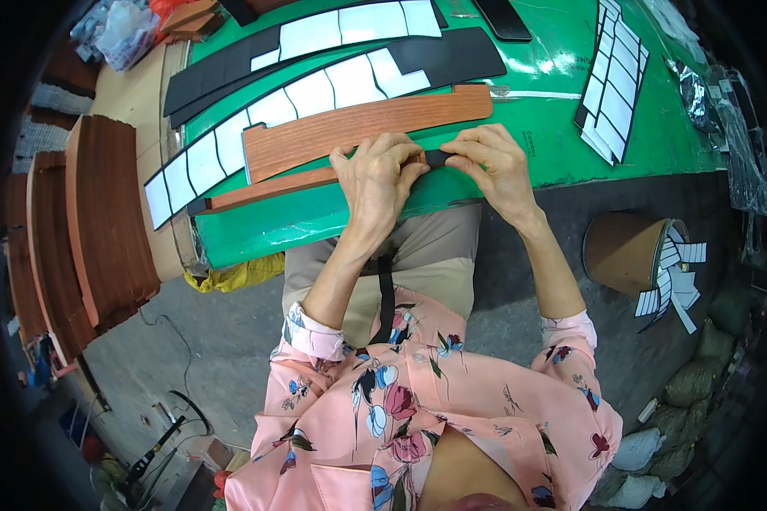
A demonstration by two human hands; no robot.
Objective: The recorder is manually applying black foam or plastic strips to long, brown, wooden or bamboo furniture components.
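A narrow reddish-brown wooden strip [273, 187] lies along the near edge of the green table [268, 228]. My left hand [373, 177] grips it near its right end, thumb and fingers closed around the wood. At that end my right hand [496, 166] pinches a small black pad [435, 158], which touches or lies very close to the strip. Another black piece [198, 206] sits at the strip's left end. Just beyond my hands rests a wider, curved wooden board [349, 126]. My left fingers partly cover the strip's right end.
White-faced black sheets [311, 94] lie behind the board, with more [614, 85] at the far right. A phone [502, 19] is at the back. Curved wooden panels [106, 217] stand at the left. A brown bin [626, 251] with white scraps stands on the floor.
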